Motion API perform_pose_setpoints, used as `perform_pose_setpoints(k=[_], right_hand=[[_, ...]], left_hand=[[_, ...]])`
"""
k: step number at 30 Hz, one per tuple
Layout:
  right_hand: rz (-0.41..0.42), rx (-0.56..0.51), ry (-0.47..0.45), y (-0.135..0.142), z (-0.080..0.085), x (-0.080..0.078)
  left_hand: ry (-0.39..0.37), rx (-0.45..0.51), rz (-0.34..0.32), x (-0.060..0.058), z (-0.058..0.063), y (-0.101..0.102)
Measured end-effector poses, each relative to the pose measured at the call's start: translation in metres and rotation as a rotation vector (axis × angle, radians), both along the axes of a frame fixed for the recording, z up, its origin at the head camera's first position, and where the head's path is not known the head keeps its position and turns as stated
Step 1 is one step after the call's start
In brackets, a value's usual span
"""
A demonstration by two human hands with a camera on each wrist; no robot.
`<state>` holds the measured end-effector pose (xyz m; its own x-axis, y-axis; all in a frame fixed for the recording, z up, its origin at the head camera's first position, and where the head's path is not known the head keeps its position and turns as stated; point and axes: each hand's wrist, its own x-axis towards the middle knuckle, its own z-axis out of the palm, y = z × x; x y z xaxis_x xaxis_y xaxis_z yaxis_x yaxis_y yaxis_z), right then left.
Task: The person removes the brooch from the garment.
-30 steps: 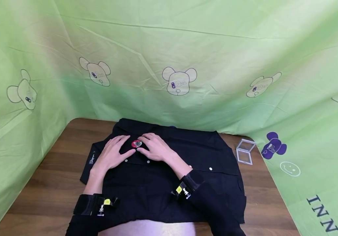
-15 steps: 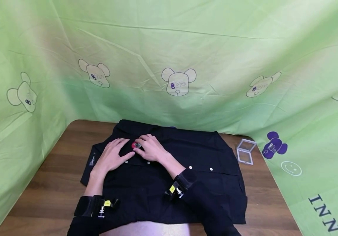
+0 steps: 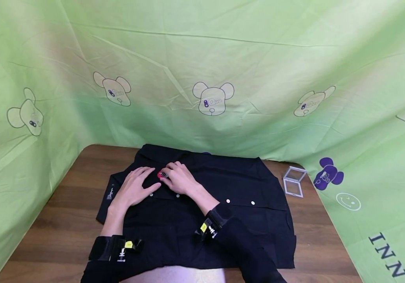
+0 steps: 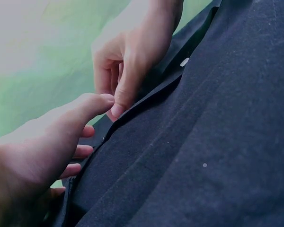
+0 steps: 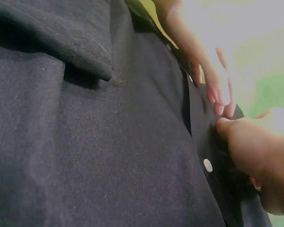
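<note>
Red in front, the badge [image 3: 162, 175] lies over the black shirt [image 3: 223, 181], left of the frame's centre. We find the right hand [image 3: 182, 181] nearer, its thumb and curled fingers pinching the badge's right side. Left of it, the left hand [image 3: 133, 189] has loosely spread fingers, thumb pointing towards the badge, apart from it. We cannot discern a long axis.

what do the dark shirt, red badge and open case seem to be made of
Dark shirt: matte woven cloth, perhaps cotton; soft folds, faint grain up close.
Red badge: perhaps printed metal or plastic, from its red-and-dark face; finish too small to tell.
Open case: likely clear plastic, smooth pale frame; its panes look see-through.
</note>
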<state>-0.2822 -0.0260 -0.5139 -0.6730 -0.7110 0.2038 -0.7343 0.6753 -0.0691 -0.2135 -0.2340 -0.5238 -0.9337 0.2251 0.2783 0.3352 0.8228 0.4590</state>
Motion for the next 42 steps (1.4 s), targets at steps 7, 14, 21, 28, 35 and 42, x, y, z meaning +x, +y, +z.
perform_pose_setpoints(k=[7, 14, 21, 28, 35, 42], right_hand=[[0.017, -0.012, 0.005, 0.0, 0.0, 0.0], [0.025, -0.064, -0.005, 0.002, 0.0, -0.002], [0.034, -0.157, -0.06, 0.005, 0.003, -0.002], [0.05, -0.26, -0.123, 0.009, 0.007, -0.003], [0.083, -0.399, -0.151, 0.014, 0.01, -0.004], [0.086, -0.475, -0.204, 0.016, 0.012, -0.006]], left_hand=[[-0.015, 0.001, 0.004, 0.001, -0.001, 0.0], [0.014, 0.005, -0.002, -0.001, -0.001, 0.0], [0.086, 0.019, -0.024, -0.001, -0.001, 0.002], [0.154, 0.077, -0.036, -0.002, 0.001, 0.01], [0.261, 0.135, -0.026, -0.004, 0.003, 0.017], [0.343, 0.161, -0.015, -0.007, 0.0, 0.022]])
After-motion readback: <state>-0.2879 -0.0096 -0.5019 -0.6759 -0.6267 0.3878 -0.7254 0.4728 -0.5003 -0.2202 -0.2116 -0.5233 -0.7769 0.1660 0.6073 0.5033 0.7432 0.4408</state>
